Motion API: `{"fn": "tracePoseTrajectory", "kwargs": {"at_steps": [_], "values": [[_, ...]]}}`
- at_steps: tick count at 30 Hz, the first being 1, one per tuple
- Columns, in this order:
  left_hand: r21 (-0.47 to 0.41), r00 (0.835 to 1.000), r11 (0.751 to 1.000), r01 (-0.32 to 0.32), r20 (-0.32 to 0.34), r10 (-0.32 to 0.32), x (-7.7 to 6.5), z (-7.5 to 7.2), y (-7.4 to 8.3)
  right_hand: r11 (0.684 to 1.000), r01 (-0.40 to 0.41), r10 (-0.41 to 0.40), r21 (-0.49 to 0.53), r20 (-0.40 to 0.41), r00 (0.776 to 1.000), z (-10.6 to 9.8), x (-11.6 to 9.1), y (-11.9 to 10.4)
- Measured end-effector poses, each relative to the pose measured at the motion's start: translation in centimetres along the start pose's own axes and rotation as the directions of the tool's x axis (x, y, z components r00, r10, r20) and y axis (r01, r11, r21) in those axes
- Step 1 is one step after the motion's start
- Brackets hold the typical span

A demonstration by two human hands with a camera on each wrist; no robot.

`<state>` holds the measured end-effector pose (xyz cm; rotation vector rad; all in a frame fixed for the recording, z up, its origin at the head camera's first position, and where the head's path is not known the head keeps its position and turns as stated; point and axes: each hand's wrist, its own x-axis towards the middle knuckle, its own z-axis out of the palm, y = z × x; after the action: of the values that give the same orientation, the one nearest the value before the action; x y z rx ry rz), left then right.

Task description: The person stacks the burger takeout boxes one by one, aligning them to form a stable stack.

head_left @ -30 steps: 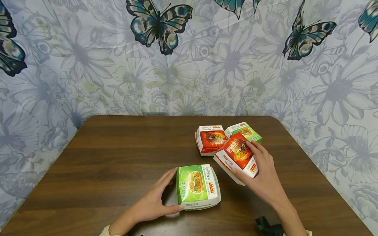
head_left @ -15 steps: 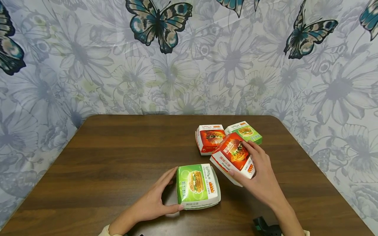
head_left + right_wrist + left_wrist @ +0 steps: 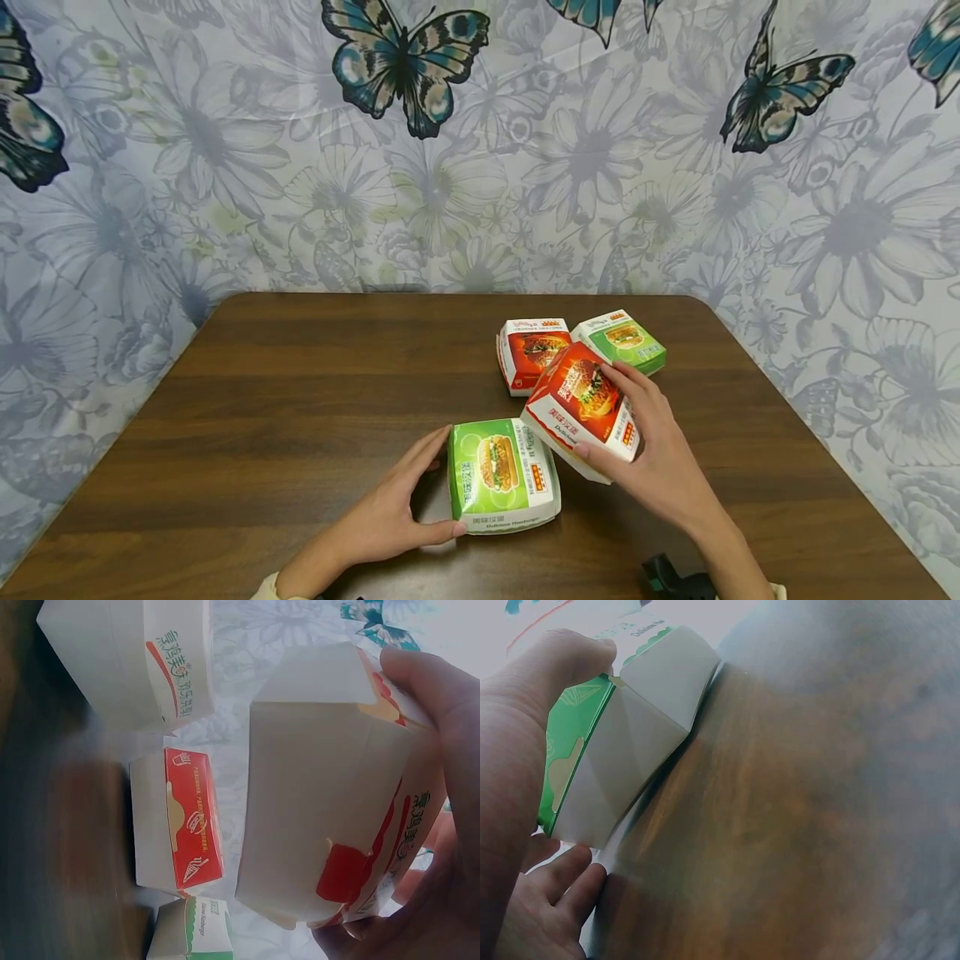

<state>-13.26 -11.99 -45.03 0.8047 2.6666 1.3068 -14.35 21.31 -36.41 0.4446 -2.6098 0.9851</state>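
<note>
My left hand [image 3: 382, 510] grips the left side of a green-and-white burger box [image 3: 495, 471] standing on the table, its thumb at the near corner and its fingers at the far one. In the left wrist view that box's plain white side [image 3: 619, 750] shows between thumb and fingers. My right hand [image 3: 654, 446] holds a red-and-white burger box [image 3: 581, 398], tilted and raised off the table, its near-left corner over the green box's right edge. From the right wrist view I see this held box's white underside [image 3: 315, 802]; some fingers are hidden behind it.
Behind the held box stand a second red burger box [image 3: 532, 348] and a second green burger box [image 3: 624, 337], side by side on the brown wooden table [image 3: 300, 392]. A black device [image 3: 675, 579] lies by my right wrist. A butterfly-patterned cloth [image 3: 465, 192] hangs behind the table.
My right hand has moved the held red box to the left and slightly nearer, so it now overlaps the front green box's edge. My left hand and its box have stayed put.
</note>
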Motion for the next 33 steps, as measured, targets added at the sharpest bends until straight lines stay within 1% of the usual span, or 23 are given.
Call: {"fn": "tracePoseTrajectory", "kwargs": {"at_steps": [4,10,16,23,28,33], "values": [[0.002,1.0,1.0,0.009,0.004,-0.009,-0.1,-0.1,0.0,1.0,-0.004,0.003,0.023,0.037,0.999,0.1,0.0,-0.4],[-0.007,1.0,1.0,0.01,0.007,-0.01,-0.1,-0.1,0.0,1.0,0.004,-0.006,0.03,0.081,0.997,0.4,-0.1,-0.7],[-0.001,1.0,1.0,0.015,0.006,-0.015,-0.1,-0.2,0.1,0.999,0.026,-0.03,0.047,0.103,0.994,0.8,-0.1,-1.0],[0.008,1.0,1.0,0.018,0.004,-0.018,-0.2,-0.2,0.2,0.996,0.085,-0.089,0.039,0.119,0.989,1.1,-0.1,-1.0],[0.0,1.0,1.0,0.019,0.007,-0.019,-0.2,-0.2,0.3,0.994,0.089,-0.097,0.064,0.143,0.985,1.3,0.0,-1.1],[-0.005,0.999,0.999,0.04,0.013,-0.04,-0.2,-0.3,0.3,0.992,0.094,-0.106,0.08,0.168,0.98,1.2,0.1,-1.5]]}}
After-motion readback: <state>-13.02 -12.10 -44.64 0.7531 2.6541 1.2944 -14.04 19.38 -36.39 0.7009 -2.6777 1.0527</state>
